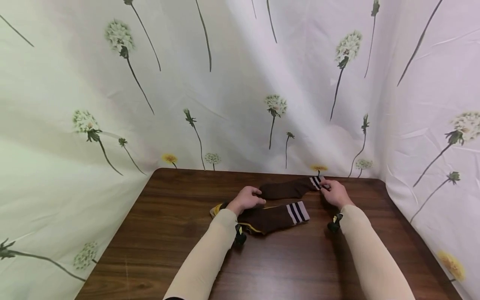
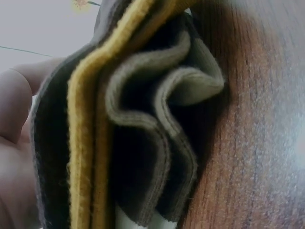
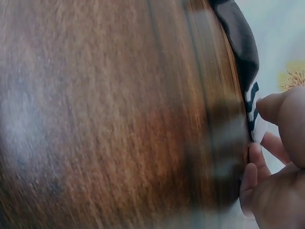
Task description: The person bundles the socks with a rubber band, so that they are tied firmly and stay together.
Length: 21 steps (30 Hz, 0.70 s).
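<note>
A brown sock (image 1: 283, 190) with a striped cuff lies flat near the table's back edge. My right hand (image 1: 335, 194) pinches its cuff (image 3: 253, 112) between thumb and fingers, at the right end. Around the other end, my left hand (image 1: 248, 198) has its fingers loosely stretched at the toe. Nearer me lies a pile of socks (image 1: 275, 217), brown with white and dark stripes on top and yellow showing at the edges. My left forearm crosses over part of this pile. In the left wrist view, yellow fabric (image 2: 83, 143) and wavy brown layers (image 2: 136, 117) stand stacked beside the hand.
The dark wooden table (image 1: 168, 233) carries the socks. A white curtain (image 1: 240, 125) printed with dandelions hangs right behind the table and along both sides.
</note>
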Available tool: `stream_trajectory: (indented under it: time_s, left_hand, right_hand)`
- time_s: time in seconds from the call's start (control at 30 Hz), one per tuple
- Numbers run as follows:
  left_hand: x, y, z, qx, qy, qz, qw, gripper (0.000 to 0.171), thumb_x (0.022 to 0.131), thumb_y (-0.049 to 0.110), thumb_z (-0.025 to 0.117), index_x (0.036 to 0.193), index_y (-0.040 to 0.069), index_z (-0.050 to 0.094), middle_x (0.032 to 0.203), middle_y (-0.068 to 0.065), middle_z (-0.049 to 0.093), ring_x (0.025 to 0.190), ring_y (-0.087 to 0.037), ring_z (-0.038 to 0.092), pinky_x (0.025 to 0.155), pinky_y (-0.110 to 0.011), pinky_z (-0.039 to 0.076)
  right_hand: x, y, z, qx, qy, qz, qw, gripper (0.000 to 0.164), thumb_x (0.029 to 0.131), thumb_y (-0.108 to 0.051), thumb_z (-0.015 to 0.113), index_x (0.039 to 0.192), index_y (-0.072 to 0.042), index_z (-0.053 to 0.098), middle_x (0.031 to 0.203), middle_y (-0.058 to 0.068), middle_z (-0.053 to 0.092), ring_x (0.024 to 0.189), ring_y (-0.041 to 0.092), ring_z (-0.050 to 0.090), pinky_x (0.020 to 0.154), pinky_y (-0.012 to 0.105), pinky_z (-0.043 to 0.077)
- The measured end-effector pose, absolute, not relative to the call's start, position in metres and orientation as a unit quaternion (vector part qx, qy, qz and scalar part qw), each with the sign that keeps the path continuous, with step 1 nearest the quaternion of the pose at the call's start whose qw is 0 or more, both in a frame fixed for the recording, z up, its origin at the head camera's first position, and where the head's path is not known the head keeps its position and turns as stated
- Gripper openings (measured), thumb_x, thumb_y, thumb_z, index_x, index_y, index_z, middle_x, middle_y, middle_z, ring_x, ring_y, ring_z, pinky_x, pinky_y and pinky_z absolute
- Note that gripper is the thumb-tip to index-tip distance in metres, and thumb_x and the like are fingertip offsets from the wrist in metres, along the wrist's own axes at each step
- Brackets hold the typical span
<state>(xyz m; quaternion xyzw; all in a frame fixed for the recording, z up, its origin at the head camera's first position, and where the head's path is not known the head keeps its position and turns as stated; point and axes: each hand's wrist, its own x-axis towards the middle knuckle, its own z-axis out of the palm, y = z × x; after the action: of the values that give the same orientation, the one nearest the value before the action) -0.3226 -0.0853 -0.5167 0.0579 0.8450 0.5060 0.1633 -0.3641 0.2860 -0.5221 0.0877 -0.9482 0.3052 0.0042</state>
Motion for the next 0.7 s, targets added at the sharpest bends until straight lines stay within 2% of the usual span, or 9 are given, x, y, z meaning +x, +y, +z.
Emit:
stream_trajectory:
  time_s: [0.27, 0.53, 0.7]
  left_hand:
    - [-0.319, -0.092, -0.52, 0.049, 0.83, 0.536, 0.15, 0.042, 0.1, 0.021, 0.073, 0.138, 0.003, 0.067, 0.157, -0.019, 0.05, 0.137, -0.038, 0.054, 0.106, -0.053, 0.05]
    - [-0.318, -0.099, -0.52, 0.044, 0.803, 0.575, 0.15, 0.04, 0.104, 0.022, 0.069, 0.14, 0.005, 0.066, 0.15, -0.017, 0.056, 0.123, -0.036, 0.063, 0.103, -0.053, 0.053]
    - [-0.319, -0.101, -0.523, 0.033, 0.788, 0.599, 0.138, 0.04, 0.104, 0.02, 0.069, 0.14, 0.004, 0.066, 0.147, -0.018, 0.059, 0.122, -0.036, 0.065, 0.101, -0.05, 0.054]
  right_hand:
    - [-0.359, 0.283, -0.528, 0.082, -0.944, 0.319, 0.009, 0.032, 0.104, -0.008, 0.059, 0.131, 0.009, 0.066, 0.139, 0.038, 0.053, 0.127, 0.055, 0.053, 0.105, 0.066, 0.044]
    - [-0.36, 0.281, -0.535, 0.088, -0.944, 0.319, 0.017, 0.038, 0.106, -0.01, 0.058, 0.137, 0.012, 0.061, 0.142, 0.038, 0.05, 0.135, 0.055, 0.046, 0.111, 0.067, 0.038]
    - [-0.36, 0.279, -0.536, 0.084, -0.938, 0.335, 0.022, 0.039, 0.106, -0.009, 0.056, 0.137, 0.014, 0.06, 0.142, 0.039, 0.049, 0.134, 0.056, 0.045, 0.111, 0.067, 0.037]
